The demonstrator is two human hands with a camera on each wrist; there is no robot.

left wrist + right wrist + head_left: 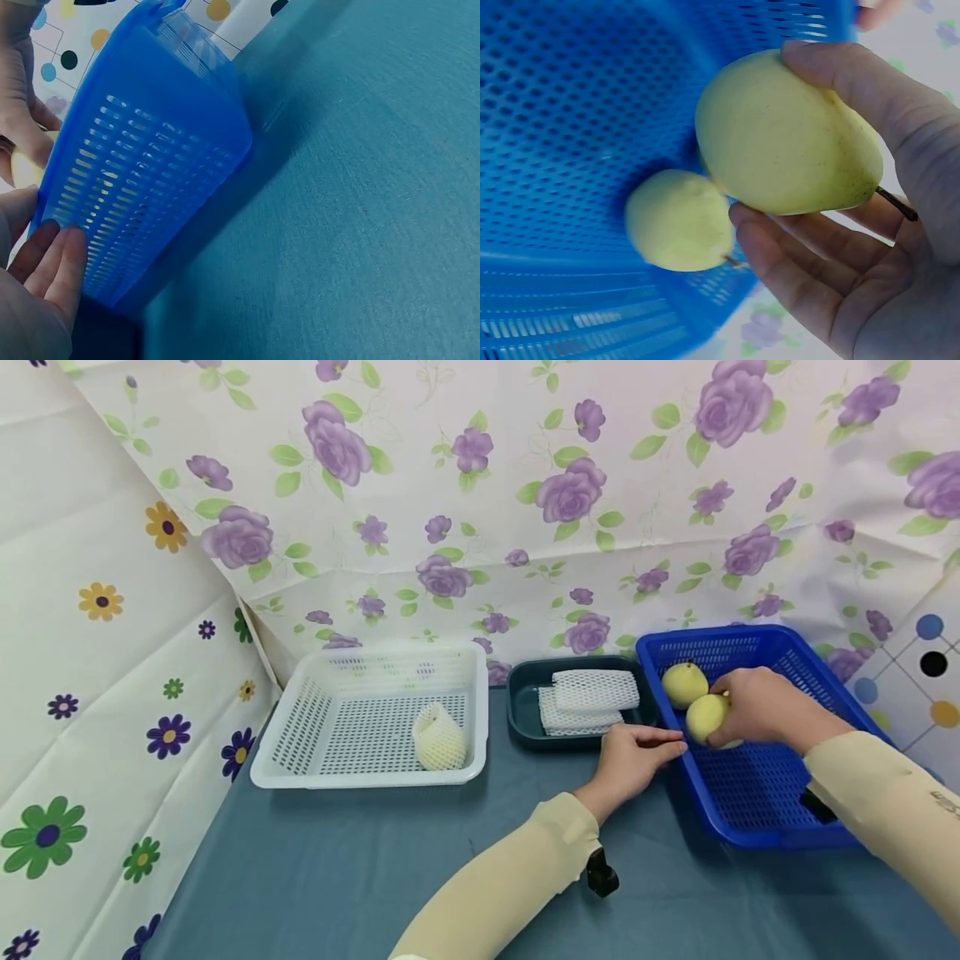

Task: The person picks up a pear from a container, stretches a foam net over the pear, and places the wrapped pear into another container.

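Note:
My right hand [761, 706] grips a yellow-green pear [787, 135] inside the blue basket [787, 839], thumb on one side and fingers on the other. Its dark stem points toward the palm in the right wrist view. Beside it in the basket lies a second, smaller-looking pear [679, 221]. At the basket's left rim, my left hand [630, 764] pinches the edge, with fingers [64, 270] against the outer perforated wall and the thumb at the rim.
A dark green tray [555, 743] holding white foam net sleeves [596, 691] stands left of the blue basket. Farther left is a white basket [367, 781] with a pear in a foam net [440, 742]. Floral cloth [465, 510] hangs behind the blue-grey table [337, 868].

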